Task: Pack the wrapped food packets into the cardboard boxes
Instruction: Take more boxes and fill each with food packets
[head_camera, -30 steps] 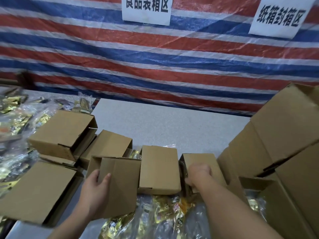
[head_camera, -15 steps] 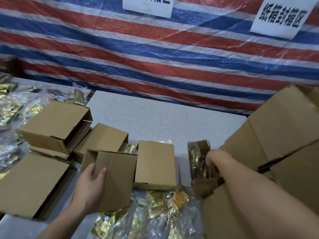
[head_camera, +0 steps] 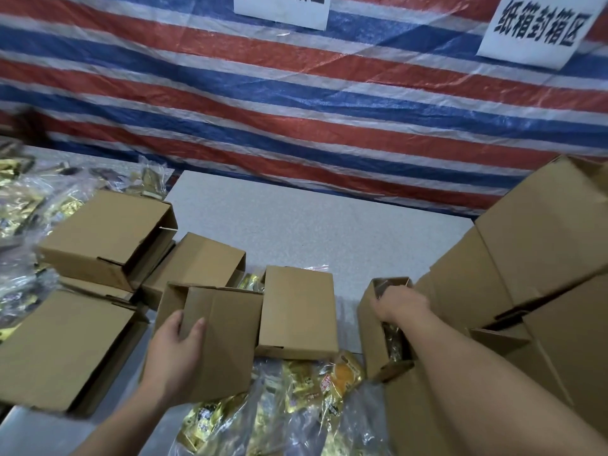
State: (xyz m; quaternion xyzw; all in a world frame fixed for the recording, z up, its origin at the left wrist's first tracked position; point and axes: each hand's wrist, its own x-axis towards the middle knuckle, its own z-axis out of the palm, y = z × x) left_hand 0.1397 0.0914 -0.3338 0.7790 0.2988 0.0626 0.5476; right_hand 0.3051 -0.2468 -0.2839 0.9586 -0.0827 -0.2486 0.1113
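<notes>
At four o'clock we are pressing our right hand (head_camera: 399, 302), grip hidden, into the filled box (head_camera: 378, 327) while our left hand (head_camera: 174, 352) is gripping an empty box (head_camera: 220, 337), risking crushed packets (head_camera: 316, 383) at six

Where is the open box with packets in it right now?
Head view, right of centre: the open box sits under the right hand, between the closed box and the big cartons.
</notes>
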